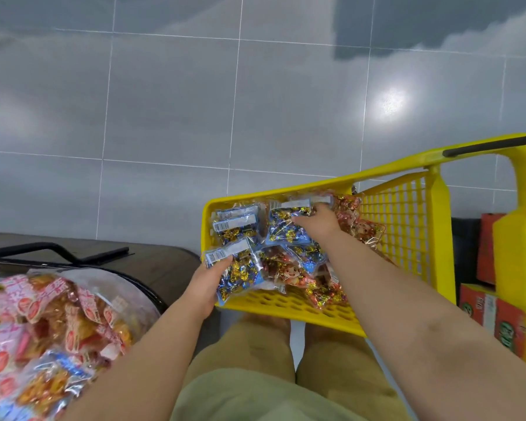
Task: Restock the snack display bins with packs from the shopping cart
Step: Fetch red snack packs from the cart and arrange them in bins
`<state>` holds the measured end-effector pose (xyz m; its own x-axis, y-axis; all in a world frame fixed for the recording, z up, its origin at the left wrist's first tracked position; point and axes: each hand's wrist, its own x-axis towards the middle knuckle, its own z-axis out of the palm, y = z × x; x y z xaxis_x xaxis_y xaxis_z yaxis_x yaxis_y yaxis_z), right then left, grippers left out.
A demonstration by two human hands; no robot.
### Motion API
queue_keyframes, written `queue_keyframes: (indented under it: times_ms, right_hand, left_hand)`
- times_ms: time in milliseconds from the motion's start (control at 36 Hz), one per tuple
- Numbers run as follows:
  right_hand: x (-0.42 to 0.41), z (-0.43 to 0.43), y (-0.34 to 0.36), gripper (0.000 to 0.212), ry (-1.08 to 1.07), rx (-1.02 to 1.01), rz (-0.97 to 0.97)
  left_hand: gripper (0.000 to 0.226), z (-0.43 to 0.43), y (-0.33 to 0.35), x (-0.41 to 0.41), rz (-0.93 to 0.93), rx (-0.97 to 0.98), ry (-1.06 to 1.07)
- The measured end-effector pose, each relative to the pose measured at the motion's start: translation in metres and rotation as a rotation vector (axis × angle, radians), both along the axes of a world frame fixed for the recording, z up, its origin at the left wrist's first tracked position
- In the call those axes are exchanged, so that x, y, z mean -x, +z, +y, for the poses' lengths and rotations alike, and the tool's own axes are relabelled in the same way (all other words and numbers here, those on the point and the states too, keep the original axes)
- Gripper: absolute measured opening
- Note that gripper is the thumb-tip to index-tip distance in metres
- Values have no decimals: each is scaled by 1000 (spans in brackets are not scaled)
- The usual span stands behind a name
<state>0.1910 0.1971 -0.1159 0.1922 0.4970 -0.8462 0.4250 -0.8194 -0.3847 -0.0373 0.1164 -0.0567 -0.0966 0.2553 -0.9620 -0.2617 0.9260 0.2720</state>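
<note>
A yellow plastic shopping cart (pixel 404 214) stands at the right with several clear snack packs in its basket, some blue-labelled, some red. My left hand (pixel 208 284) grips a blue-labelled pack of gold-wrapped sweets (pixel 240 270) at the basket's near left corner. My right hand (pixel 316 221) reaches deeper into the basket and pinches another blue pack (pixel 286 229) near its top edge. Red packs (pixel 356 220) lie beyond and below that hand. At the lower left a clear display bin (pixel 128 287) is heaped with pink and orange snack packs (pixel 58 317).
Grey floor tiles fill the upper view. A dark stand top with a black metal frame (pixel 58 250) lies behind the bin. Red and orange cartons (pixel 492 314) are stacked under the cart at the right. My knees in khaki shorts are below the basket.
</note>
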Motion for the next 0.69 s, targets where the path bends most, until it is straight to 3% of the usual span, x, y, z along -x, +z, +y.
queue_keyframes:
  times_ms: [167,306,361,444,500,556,611,694]
  right_hand:
    - [-10,-33,29,78,-291,90,335]
    - [11,-55,48,61,-45,96,434]
    - [22,-57,51,45,15,56,443]
    - [27,-53,55,17,99,-36,419]
    - [23,-44,54,14,76,-75,413]
    - [14,-32,45,17,-7,-152,273]
    - [-1,-18,29,33,-13,-251,-31]
    - [-23,-1,5,57,108,-122,-325]
  left_hand:
    - [28,15,1,-5,-35,-19,54]
    - [27,29,4,-18,-119,-66,84]
    - [26,31,3,-22,-141,-135,34]
    - [46,31,3,-21,-135,-172,-5]
    - [50,33,2,-19,-124,-167,-2]
    - [41,33,-2,-17,-102,-165,17]
    - [40,31,-6,-16,-74,-154,16]
    - [53,26,-13,-12,-31,-108,24]
